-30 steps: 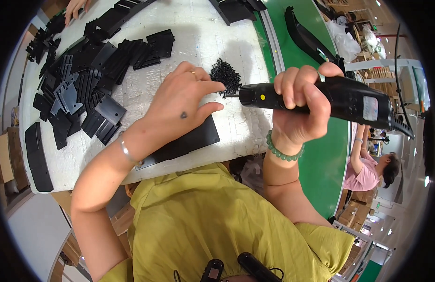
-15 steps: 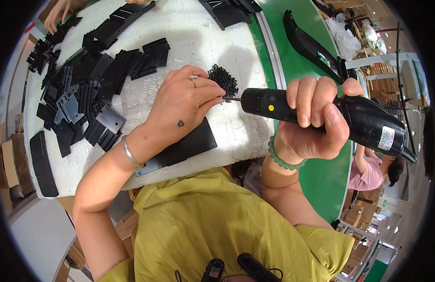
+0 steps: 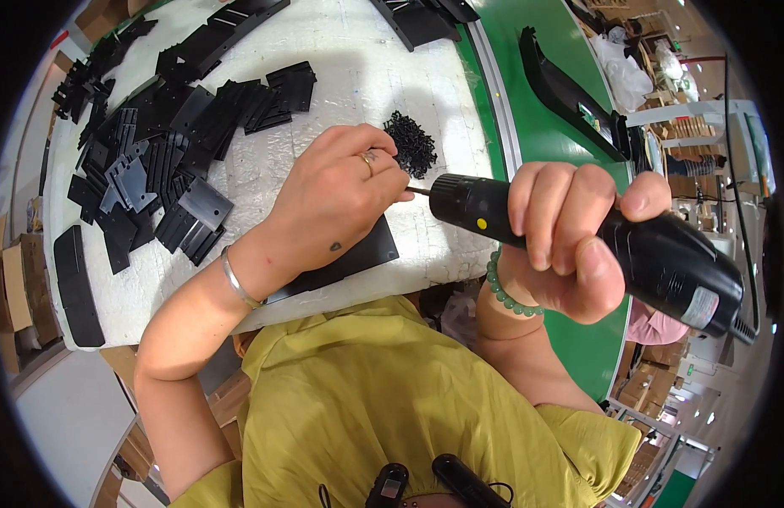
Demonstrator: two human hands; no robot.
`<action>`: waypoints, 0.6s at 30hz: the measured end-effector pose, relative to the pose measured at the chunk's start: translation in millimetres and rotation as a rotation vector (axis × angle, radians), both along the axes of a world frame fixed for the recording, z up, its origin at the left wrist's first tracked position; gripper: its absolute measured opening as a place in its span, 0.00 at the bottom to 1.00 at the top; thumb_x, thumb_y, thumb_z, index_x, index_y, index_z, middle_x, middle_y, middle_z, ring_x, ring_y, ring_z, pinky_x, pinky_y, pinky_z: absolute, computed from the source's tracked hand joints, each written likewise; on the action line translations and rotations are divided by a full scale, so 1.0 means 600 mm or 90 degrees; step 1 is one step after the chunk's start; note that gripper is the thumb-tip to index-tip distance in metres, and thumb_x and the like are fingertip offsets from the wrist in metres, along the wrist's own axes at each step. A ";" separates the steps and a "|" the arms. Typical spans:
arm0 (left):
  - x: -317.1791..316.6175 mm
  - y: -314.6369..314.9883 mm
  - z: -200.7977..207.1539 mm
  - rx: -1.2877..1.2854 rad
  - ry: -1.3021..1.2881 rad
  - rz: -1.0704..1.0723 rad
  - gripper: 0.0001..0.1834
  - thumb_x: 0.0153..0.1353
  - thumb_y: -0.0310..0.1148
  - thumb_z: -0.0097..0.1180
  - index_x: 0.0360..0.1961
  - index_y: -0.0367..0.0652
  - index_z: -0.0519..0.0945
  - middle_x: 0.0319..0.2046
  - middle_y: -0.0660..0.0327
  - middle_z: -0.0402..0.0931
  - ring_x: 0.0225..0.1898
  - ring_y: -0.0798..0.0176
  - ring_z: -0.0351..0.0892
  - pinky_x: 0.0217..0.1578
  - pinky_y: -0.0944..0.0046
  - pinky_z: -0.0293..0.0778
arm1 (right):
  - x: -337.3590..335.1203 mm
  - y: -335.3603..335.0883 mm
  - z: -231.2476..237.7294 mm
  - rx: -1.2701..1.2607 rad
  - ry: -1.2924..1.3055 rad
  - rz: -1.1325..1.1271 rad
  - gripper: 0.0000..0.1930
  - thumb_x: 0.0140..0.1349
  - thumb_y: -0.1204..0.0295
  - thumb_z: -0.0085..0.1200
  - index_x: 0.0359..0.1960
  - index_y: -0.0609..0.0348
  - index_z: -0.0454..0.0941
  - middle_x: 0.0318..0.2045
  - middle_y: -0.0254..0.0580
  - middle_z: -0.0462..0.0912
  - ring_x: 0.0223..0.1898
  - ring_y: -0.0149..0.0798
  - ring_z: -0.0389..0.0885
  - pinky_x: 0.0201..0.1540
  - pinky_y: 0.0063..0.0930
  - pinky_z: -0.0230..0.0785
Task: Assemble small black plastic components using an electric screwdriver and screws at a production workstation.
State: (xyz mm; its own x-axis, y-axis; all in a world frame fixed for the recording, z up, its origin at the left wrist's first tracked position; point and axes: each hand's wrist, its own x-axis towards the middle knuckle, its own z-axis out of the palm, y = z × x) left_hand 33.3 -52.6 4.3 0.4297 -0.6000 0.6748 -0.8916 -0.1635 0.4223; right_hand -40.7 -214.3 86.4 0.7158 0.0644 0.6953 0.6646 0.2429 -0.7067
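A cardboard box [image 3: 17,288] (contents unclear) stands left; right hand [image 3: 570,233] grips screwdriver [image 3: 667,267].

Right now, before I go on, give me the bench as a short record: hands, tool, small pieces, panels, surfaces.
Left hand: closed, fingers at the bit's tip; anything pinched is hidden
Right hand: wrapped around the power screwdriver
Bit: pointing toward the left hand
Small pieces: pile of black screws, just beyond the left hand
Near panel: flat black panel, partly beneath the left hand
Other parts: jumbled black parts, to the left
Surfaces: white work surface; green surface at right
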 end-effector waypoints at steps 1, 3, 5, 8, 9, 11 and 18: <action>-0.002 0.002 0.001 0.015 -0.034 -0.015 0.08 0.45 0.30 0.62 0.21 0.41 0.75 0.23 0.63 0.75 0.36 0.60 0.74 0.36 0.61 0.70 | 0.000 -0.001 0.000 -0.017 -0.011 0.018 0.17 0.53 0.76 0.46 0.46 0.52 0.62 0.15 0.25 0.65 0.15 0.24 0.63 0.24 0.20 0.58; -0.018 0.012 0.005 0.023 -0.001 -0.009 0.07 0.43 0.28 0.63 0.22 0.41 0.76 0.24 0.63 0.75 0.37 0.58 0.75 0.38 0.61 0.70 | -0.001 -0.002 0.006 -0.017 -0.004 0.047 0.17 0.53 0.76 0.47 0.46 0.52 0.62 0.15 0.25 0.65 0.15 0.24 0.64 0.24 0.20 0.59; -0.027 0.024 0.005 0.032 0.032 0.000 0.07 0.42 0.27 0.63 0.23 0.41 0.76 0.24 0.64 0.75 0.39 0.57 0.75 0.40 0.61 0.71 | -0.003 0.003 0.006 -0.014 0.003 0.078 0.17 0.52 0.76 0.47 0.46 0.52 0.62 0.16 0.25 0.66 0.15 0.24 0.64 0.23 0.19 0.59; -0.037 0.044 -0.003 0.073 0.154 -0.013 0.14 0.48 0.33 0.61 0.34 0.36 0.77 0.29 0.57 0.76 0.42 0.53 0.74 0.42 0.58 0.70 | -0.006 0.022 -0.005 0.006 0.027 0.071 0.17 0.53 0.75 0.47 0.46 0.51 0.62 0.15 0.24 0.66 0.15 0.23 0.64 0.23 0.18 0.59; -0.041 0.048 -0.004 0.033 0.144 0.072 0.21 0.50 0.34 0.61 0.43 0.34 0.73 0.29 0.54 0.76 0.42 0.51 0.74 0.43 0.57 0.70 | -0.007 0.032 -0.011 0.014 0.046 0.040 0.17 0.53 0.75 0.47 0.46 0.51 0.62 0.15 0.24 0.66 0.15 0.23 0.64 0.23 0.17 0.59; -0.035 0.076 -0.003 0.072 0.195 0.133 0.39 0.54 0.38 0.59 0.60 0.29 0.56 0.32 0.45 0.75 0.40 0.45 0.73 0.41 0.54 0.70 | -0.014 0.043 -0.017 0.025 0.075 0.015 0.17 0.53 0.75 0.47 0.46 0.50 0.63 0.15 0.23 0.66 0.15 0.22 0.64 0.22 0.17 0.59; -0.074 0.139 -0.026 0.181 0.254 0.179 0.28 0.47 0.43 0.64 0.45 0.38 0.73 0.26 0.53 0.70 0.30 0.50 0.72 0.32 0.58 0.68 | -0.050 0.080 -0.033 -0.038 0.155 0.092 0.18 0.51 0.77 0.53 0.41 0.47 0.62 0.15 0.27 0.69 0.13 0.26 0.67 0.18 0.20 0.61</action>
